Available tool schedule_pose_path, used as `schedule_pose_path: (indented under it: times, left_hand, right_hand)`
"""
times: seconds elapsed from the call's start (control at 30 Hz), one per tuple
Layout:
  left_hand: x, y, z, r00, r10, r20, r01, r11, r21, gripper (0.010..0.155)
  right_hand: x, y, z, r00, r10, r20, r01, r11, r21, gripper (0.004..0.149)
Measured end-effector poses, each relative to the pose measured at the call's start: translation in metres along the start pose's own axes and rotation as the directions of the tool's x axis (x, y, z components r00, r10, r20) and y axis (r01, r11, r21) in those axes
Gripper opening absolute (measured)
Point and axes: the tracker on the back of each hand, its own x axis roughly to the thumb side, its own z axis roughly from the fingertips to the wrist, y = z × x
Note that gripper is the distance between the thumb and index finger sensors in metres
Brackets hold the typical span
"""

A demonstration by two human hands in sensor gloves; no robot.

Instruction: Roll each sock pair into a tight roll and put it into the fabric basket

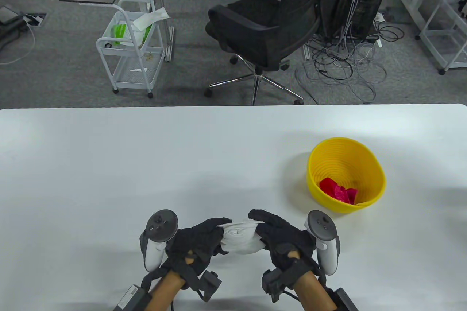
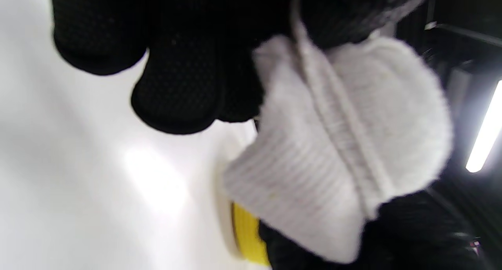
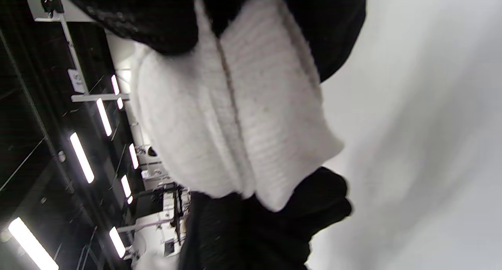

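White sock roll (image 1: 240, 238) sits between both hands, low on the bench (image 1: 146, 165), near its front edge, left of and nearer than the yellow basket (image 1: 379, 176). Left hand (image 1: 195, 243) has fingers curled round the roll's left end; right hand (image 1: 282, 236) wraps the right end, fingers over the top. Both are gripping, neither spread. Wrist views show the ribbed cuff (image 2: 313, 176) bulging out between the black gloved fingers (image 2: 176, 89), with the seam (image 3: 231, 105) running down the middle. Cannot tell whether the roll touches the bench or is lifted slightly. The two-handed hold likely keeps the roll squeezed tight so it doesn't spring open, possibly while the cuff is folded over to lock it. The basket stands well apart to the right, open side up, with a red roll (image 1: 337, 190) already inside. Judgement: one pair done, this white one nearly ready; next it needs carrying right to the basket without loosening.
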Motion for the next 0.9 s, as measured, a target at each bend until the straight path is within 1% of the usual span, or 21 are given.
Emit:
schedule_pose_path:
  times: [0.03, 0.07, 0.1, 0.13, 0.17, 0.2, 0.27, 0.4, 0.5, 0.53, 0.6, 0.67, 0.73, 0.8, 0.83, 0.87, 0.9]
  left_hand:
    - [-0.002, 0.000, -0.001, 1.000, 0.016, -0.016, -0.017, 1.000, -0.020, 0.047]
    - [-0.004, 0.000, -0.002, 0.998, 0.049, -0.042, -0.051, 0.998, -0.041, 0.046]
    - [-0.006, 0.000, -0.002, 0.997, 0.065, -0.046, -0.067, 0.997, -0.047, 0.046]
    - [-0.007, 0.001, -0.003, 0.994, 0.094, -0.051, -0.096, 0.995, -0.041, 0.046]
    - [-0.010, 0.003, -0.004, 0.987, 0.146, -0.063, -0.150, 0.987, -0.059, 0.046]
    - [-0.010, 0.004, -0.003, 0.981, 0.184, -0.066, -0.188, 0.980, -0.061, 0.045]
    - [-0.011, 0.007, -0.003, 0.967, 0.247, -0.056, -0.249, 0.968, -0.025, 0.045]
    - [-0.008, 0.014, -0.004, 0.937, 0.347, 0.036, -0.346, 0.937, -0.043, 0.043]
    - [-0.005, 0.017, -0.004, 0.887, 0.450, 0.109, -0.440, 0.892, -0.099, 0.042]
    - [-0.002, 0.017, -0.004, 0.868, 0.480, 0.128, -0.465, 0.876, -0.126, 0.042]
    - [0.002, 0.018, -0.004, 0.848, 0.504, 0.165, -0.481, 0.862, -0.162, 0.042]
    - [0.007, 0.016, -0.003, 0.835, 0.522, 0.174, -0.481, 0.846, -0.229, 0.042]
    - [0.011, 0.014, -0.003, 0.834, 0.523, 0.176, -0.469, 0.839, -0.274, 0.042]
    - [0.014, 0.011, -0.004, 0.850, 0.499, 0.168, -0.428, 0.841, -0.331, 0.042]
    - [0.017, 0.008, -0.004, 0.877, 0.457, 0.152, -0.378, 0.849, -0.370, 0.042]
    - [0.017, 0.008, -0.004, 0.900, 0.407, 0.153, -0.328, 0.867, -0.375, 0.042]
    - [0.017, 0.007, -0.004, 0.908, 0.382, 0.169, -0.305, 0.882, -0.359, 0.042]
  right_hand:
    - [0.000, 0.001, 0.000, 1.000, -0.002, 0.009, 0.001, 1.000, 0.020, 0.041]
    - [0.002, 0.004, 0.000, 1.000, -0.019, 0.019, 0.017, 0.997, 0.069, 0.041]
    - [0.003, 0.006, 0.000, 1.000, -0.016, 0.023, 0.014, 0.995, 0.094, 0.041]
    - [0.004, 0.008, 0.000, 0.999, 0.016, 0.042, -0.020, 0.994, 0.106, 0.041]
    - [0.005, 0.009, 0.000, 0.998, 0.025, 0.055, -0.031, 0.992, 0.123, 0.042]
    - [0.006, 0.011, 0.000, 0.998, 0.019, 0.059, -0.028, 0.988, 0.153, 0.043]
    - [0.006, 0.014, 0.000, 0.996, 0.023, 0.081, -0.041, 0.975, 0.219, 0.044]
    - [0.008, 0.016, 0.000, 0.993, 0.053, 0.110, -0.078, 0.967, 0.241, 0.049]
    - [0.008, 0.016, 0.000, 0.991, 0.053, 0.121, -0.082, 0.964, 0.253, 0.054]
    - [0.007, 0.015, 0.000, 0.992, 0.057, 0.116, -0.083, 0.967, 0.239, 0.054]
    - [0.006, 0.014, -0.001, 0.993, 0.059, 0.102, -0.081, 0.968, 0.236, 0.052]
    - [0.005, 0.014, -0.003, 0.993, 0.069, 0.096, -0.092, 0.963, 0.253, 0.052]
    - [0.003, 0.013, -0.005, 0.991, 0.100, 0.089, -0.118, 0.965, 0.235, 0.052]
    - [0.001, 0.012, -0.007, 0.991, 0.110, 0.072, -0.124, 0.967, 0.223, 0.052]
    - [0.000, 0.012, -0.008, 0.991, 0.118, 0.066, -0.130, 0.967, 0.218, 0.052]
    - [-0.001, 0.011, -0.008, 0.989, 0.136, 0.064, -0.146, 0.969, 0.200, 0.051]
    - [-0.001, 0.012, -0.008, 0.986, 0.151, 0.067, -0.162, 0.967, 0.198, 0.052]
